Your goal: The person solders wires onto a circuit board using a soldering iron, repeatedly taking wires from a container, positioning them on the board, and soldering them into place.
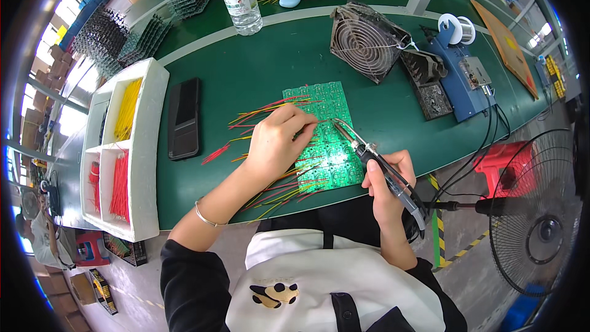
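Observation:
A green panel of circuit boards (343, 175) lies on the bench in front of me. Along its left side, several red and yellow wires (270, 200) stick out over the bench. My left hand (278, 141) rests over that side, fingertips pinched on a thin red wire (319, 122) at the board. In my right hand (388, 190) is a soldering iron (393, 183) with a thin feed tube along it. Its tip is close to the end of the red wire; whether they touch I cannot tell. A few loose red wires (215, 154) lie left of my wrist.
A white foam box (161, 95) with yellow and red wires stands left, beside a black case (185, 117). Behind are a water bottle (239, 3) and a square fan (367, 40). A blue solder feeder (458, 77) with a spool stands right; cables hang near a floor fan (544, 230).

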A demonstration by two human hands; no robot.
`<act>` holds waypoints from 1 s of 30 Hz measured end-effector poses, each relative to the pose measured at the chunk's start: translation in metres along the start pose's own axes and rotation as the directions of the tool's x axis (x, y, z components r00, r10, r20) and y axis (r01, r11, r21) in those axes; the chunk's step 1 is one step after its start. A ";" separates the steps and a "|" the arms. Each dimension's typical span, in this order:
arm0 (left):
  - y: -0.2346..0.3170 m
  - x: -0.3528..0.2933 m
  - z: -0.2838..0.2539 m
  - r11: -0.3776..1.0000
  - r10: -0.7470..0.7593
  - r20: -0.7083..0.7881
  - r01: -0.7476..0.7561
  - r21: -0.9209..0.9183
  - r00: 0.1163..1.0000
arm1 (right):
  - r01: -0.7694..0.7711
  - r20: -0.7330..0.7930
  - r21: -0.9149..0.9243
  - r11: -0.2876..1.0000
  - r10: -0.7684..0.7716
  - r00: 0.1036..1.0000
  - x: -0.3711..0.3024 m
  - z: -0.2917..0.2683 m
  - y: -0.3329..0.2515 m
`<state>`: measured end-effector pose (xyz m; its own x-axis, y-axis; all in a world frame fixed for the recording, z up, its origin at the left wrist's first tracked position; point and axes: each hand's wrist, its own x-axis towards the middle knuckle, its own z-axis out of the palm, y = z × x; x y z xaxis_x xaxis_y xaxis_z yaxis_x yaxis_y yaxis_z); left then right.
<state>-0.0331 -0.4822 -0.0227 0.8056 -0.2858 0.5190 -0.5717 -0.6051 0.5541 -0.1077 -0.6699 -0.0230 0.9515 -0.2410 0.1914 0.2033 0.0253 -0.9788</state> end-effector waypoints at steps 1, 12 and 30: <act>0.000 -0.001 0.000 1.000 0.004 -0.004 -0.004 0.003 1.000 | 0.000 0.001 -0.002 1.000 0.000 1.000 0.000 0.000 0.001; -0.005 0.002 0.002 0.998 0.054 -0.025 -0.053 0.040 0.998 | -0.029 0.049 -0.004 1.000 0.030 0.998 0.001 -0.005 0.005; -0.006 0.002 0.001 0.994 0.090 -0.043 -0.087 0.064 0.995 | 0.041 0.001 -0.040 0.998 -0.041 0.999 0.001 0.003 0.004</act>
<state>-0.0278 -0.4802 -0.0252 0.7435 -0.3067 0.5943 -0.6285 -0.6242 0.4641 -0.1055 -0.6675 -0.0267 0.9426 -0.2406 0.2314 0.2327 -0.0234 -0.9723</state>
